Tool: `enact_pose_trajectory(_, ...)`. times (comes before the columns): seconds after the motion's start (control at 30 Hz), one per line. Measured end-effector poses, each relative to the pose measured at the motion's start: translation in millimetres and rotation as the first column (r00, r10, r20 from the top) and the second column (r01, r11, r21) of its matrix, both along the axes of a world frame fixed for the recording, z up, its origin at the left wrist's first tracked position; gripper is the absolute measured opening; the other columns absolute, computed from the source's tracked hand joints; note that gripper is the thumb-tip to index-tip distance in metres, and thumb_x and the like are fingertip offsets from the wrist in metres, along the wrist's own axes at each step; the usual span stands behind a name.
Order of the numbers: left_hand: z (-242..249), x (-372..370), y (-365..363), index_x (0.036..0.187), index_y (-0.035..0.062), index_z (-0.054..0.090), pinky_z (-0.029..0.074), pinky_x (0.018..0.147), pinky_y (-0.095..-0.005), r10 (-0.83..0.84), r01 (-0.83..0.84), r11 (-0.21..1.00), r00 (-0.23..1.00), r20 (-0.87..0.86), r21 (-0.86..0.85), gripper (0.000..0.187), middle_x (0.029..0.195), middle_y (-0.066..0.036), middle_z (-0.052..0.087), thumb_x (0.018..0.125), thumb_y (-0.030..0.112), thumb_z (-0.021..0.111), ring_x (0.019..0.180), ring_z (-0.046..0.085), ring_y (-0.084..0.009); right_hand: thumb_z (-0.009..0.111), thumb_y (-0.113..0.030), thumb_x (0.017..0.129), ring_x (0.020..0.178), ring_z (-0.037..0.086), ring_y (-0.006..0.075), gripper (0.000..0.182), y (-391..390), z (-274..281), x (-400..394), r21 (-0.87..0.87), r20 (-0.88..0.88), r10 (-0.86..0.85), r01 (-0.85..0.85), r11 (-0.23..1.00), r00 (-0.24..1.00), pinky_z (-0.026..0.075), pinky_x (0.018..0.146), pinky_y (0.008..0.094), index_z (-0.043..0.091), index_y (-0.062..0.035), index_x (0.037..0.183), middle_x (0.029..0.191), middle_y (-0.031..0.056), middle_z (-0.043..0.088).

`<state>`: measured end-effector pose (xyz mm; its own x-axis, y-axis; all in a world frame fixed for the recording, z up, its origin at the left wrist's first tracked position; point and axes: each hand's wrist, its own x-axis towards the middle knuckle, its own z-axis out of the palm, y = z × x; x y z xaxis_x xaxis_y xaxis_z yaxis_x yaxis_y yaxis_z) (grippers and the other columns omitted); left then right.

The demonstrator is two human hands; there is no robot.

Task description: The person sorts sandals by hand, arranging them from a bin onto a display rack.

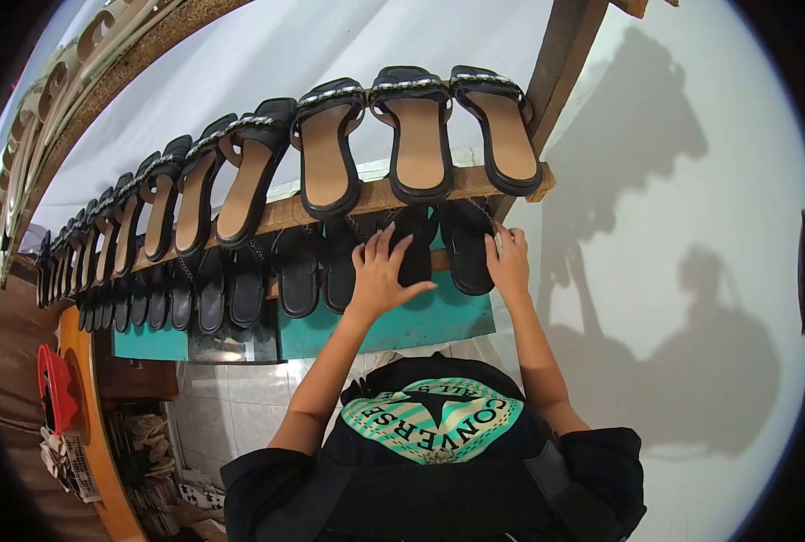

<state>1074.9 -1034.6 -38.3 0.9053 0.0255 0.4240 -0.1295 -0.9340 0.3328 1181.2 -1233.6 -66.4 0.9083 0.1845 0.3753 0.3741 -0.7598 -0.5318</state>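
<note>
My left hand (386, 275) reaches over the lower row with its fingers spread and thumb stretched out. It lies over a black sandal (416, 253), partly covering it and its neighbour (337, 262). At the right end of that row, my right hand (509, 260) is closed at the side edge of another black sandal (467, 248) with a braided strap. Its thumb is on the near side, and part of its grip is hidden. Above both hands, black sandals with tan insoles (420, 144) and silvery chain straps lean along the upper wooden rail (380, 196).
Sandals continue along both rows to the far left. A wooden post (569, 54) rises at the right beside a white wall (691, 271). Below are a teal panel (384, 330) and tiled floor (213, 406). A red container (56, 388) stands at left.
</note>
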Motion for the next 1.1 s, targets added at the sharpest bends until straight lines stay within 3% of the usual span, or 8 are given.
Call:
enact_pose_trajectory(0.13,-17,-11,-13,0.112,0.0054,0.045,0.025,0.085,-0.0449,0.055,-0.056,0.996,0.998,0.017,0.062,0.062,0.117,-0.016,0.037,0.066,0.046,0.058,0.104,0.038,-0.0303,0.047,-0.027,0.082,0.08,0.048,0.0278,0.029,-12,-13,-21,0.22,-0.04,-0.009,0.017,0.975,0.999,0.04,0.068,0.034,0.048,-0.0028,0.097,0.084,0.0144,0.046)
enact_pose_trajectory(0.33,-31,-28,-41,0.105,0.0025,0.044,0.032,0.079,-0.0341,0.192,-0.142,0.946,0.97,0.149,-0.29,0.045,0.102,-0.014,0.043,0.073,0.029,0.059,0.094,0.042,-0.0253,0.035,-0.037,0.086,0.062,0.052,0.0301,0.036,-12,-12,-47,0.391,-0.44,0.032,0.159,0.907,0.897,0.037,0.057,0.0367,0.04,-0.0023,0.096,0.064,0.0153,0.051)
enact_pose_trajectory(0.4,-49,-35,-49,0.096,0.0049,0.043,0.036,0.065,-0.0258,0.344,-0.291,0.518,0.932,-0.116,-0.804,0.039,0.084,-0.003,0.042,0.075,0.034,0.058,0.077,0.042,-0.0142,0.034,-0.038,0.086,0.058,0.051,0.0315,0.037,-12,-16,-47,0.381,-0.416,0.016,0.159,0.911,0.909,0.037,0.056,0.0376,0.039,-0.0024,0.096,0.061,0.0153,0.051)
enact_pose_trajectory(0.43,-51,-40,-51,0.096,0.0049,0.043,0.036,0.065,-0.0258,0.341,-0.291,0.518,0.932,-0.118,-0.805,0.039,0.084,-0.003,0.042,0.075,0.034,0.058,0.077,0.042,-0.0142,0.032,-0.038,0.087,0.055,0.051,0.0329,0.037,-12,-17,-47,0.371,-0.39,0.007,0.15,0.917,0.921,0.037,0.055,0.0385,0.038,-0.0025,0.096,0.057,0.0153,0.051)
enact_pose_trajectory(0.5,-52,-46,-54,0.092,0.0081,0.041,0.033,0.058,-0.0219,0.104,-0.528,-0.142,0.834,-0.543,-0.838,0.036,0.074,0.002,0.035,0.078,0.039,0.053,0.066,0.037,-0.0085,0.033,-0.039,0.086,0.055,0.051,0.0295,0.039,-13,-17,-47,0.359,-0.449,0.0,0.181,0.915,0.893,0.037,0.053,0.0368,0.039,-0.0019,0.095,0.057,0.0139,0.05)
enact_pose_trajectory(0.63,-60,-44,-49,0.093,0.0081,0.043,0.036,0.059,-0.0225,-0.041,-0.507,-0.322,0.851,-0.523,-0.8,0.037,0.081,-0.001,0.047,0.081,0.043,0.046,0.069,0.046,-0.0103,0.039,-0.042,0.084,0.05,0.048,0.0149,0.042,-12,-25,-49,0.46,-0.613,0.089,0.263,0.848,0.785,0.036,0.046,0.0278,0.042,-0.0011,0.092,0.058,0.0054,0.049)
enact_pose_trajectory(0.83,-67,-27,-42,0.083,0.0057,0.048,0.038,0.061,-0.0236,-0.06,-0.416,-0.29,0.907,-0.417,-0.862,0.034,0.074,-0.001,0.05,0.083,0.04,0.044,0.065,0.05,-0.0117,0.048,-0.036,0.082,0.044,0.034,0.0029,0.03,-13,-24,-52,0.731,-0.651,0.447,0.349,0.587,0.613,0.027,0.04,0.0169,0.045,-0.0063,0.09,0.063,-0.0042,0.042)
enact_pose_trajectory(1.1,-75,-24,-34,0.078,0.0074,0.048,0.039,0.054,-0.0214,-0.131,-0.384,-0.385,0.923,-0.362,-0.839,0.028,0.066,0.001,0.049,0.083,0.035,0.048,0.057,0.046,-0.0089,0.048,-0.031,0.083,0.047,0.033,0.0018,0.022,-3,-23,-55,0.772,-0.598,0.411,0.356,0.527,0.688,0.026,0.041,0.0158,0.045,-0.0096,0.087,0.063,-0.0052,0.041)
